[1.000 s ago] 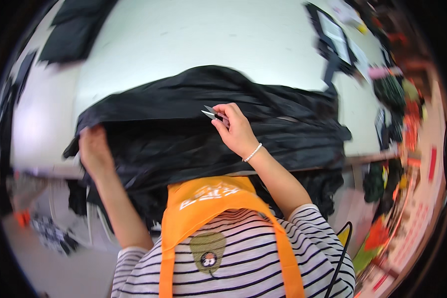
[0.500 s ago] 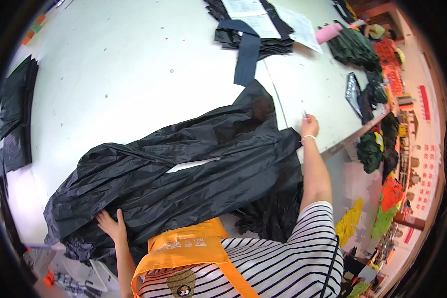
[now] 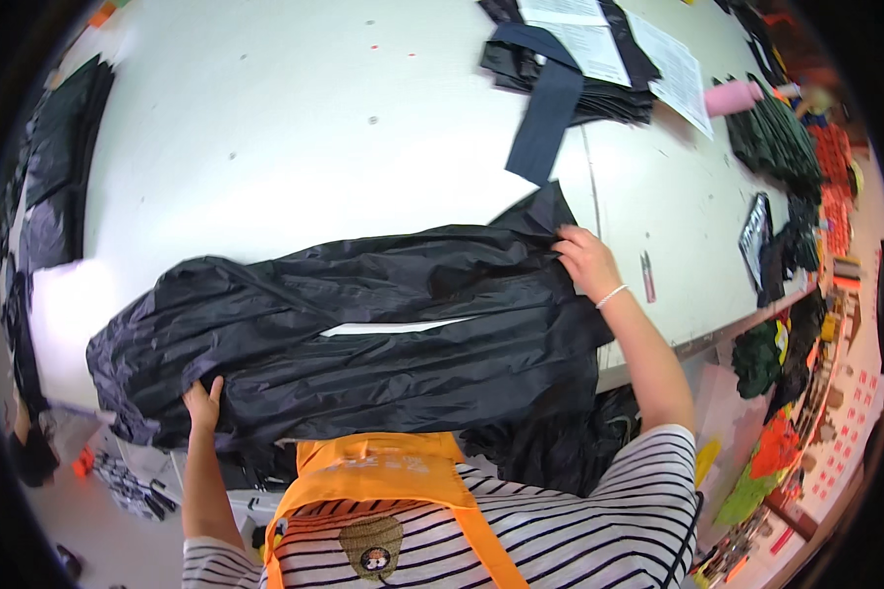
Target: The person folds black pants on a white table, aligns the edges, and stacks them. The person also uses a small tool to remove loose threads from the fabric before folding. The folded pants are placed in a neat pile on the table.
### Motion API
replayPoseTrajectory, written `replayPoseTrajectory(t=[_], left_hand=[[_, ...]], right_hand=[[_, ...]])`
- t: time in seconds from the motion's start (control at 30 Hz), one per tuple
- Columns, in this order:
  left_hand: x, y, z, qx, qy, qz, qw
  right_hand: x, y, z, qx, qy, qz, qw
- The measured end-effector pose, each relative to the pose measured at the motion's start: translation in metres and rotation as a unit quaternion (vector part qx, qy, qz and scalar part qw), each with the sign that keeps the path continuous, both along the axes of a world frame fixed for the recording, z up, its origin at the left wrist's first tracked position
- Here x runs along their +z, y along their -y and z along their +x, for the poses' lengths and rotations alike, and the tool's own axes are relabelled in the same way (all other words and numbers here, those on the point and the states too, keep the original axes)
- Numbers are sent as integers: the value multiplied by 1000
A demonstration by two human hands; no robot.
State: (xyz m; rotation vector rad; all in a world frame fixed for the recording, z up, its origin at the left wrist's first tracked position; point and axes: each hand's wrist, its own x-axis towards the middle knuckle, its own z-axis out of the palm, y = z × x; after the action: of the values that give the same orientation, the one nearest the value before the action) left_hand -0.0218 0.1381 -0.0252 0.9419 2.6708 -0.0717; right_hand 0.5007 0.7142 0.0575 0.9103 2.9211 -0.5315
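Observation:
Shiny black trousers (image 3: 442, 363) lie crosswise in front of me, their two legs side by side with a narrow gap of tabletop between them. At the right end, my right hand (image 3: 586, 261) has its fingers closed on the edge of the far leg. Toward the left end, my left hand (image 3: 203, 402) grips a fold of the cloth; its fingertips are partly hidden there, with the thumb showing. To the right of my right hand lies a small pair of thread snips (image 3: 648, 278) with a pinkish handle, touched by neither hand.
The white table (image 3: 295, 177) carries a stack of black pieces (image 3: 609, 103) with printed sheets (image 3: 584, 49) and a dark blue strip (image 3: 545, 118) on top. A pink thread cone (image 3: 732, 98) stands by dark green cloth (image 3: 771, 137). Folded black garments (image 3: 64, 147) lie at left.
My right hand has put the small tool down on the table and taken the trouser-leg edge. My left hand, lying flat before, now grips a fold. The view has shifted.

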Motion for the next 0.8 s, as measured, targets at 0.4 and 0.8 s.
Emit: replayPoseTrajectory(t=[0.4, 0.8], left_hand=[[59, 6, -12, 26, 37, 75, 996], [110, 102, -93, 205, -317, 315, 871]], right_hand=[[-54, -144, 127, -196, -158, -225, 941], [108, 15, -180, -184, -214, -9, 959]])
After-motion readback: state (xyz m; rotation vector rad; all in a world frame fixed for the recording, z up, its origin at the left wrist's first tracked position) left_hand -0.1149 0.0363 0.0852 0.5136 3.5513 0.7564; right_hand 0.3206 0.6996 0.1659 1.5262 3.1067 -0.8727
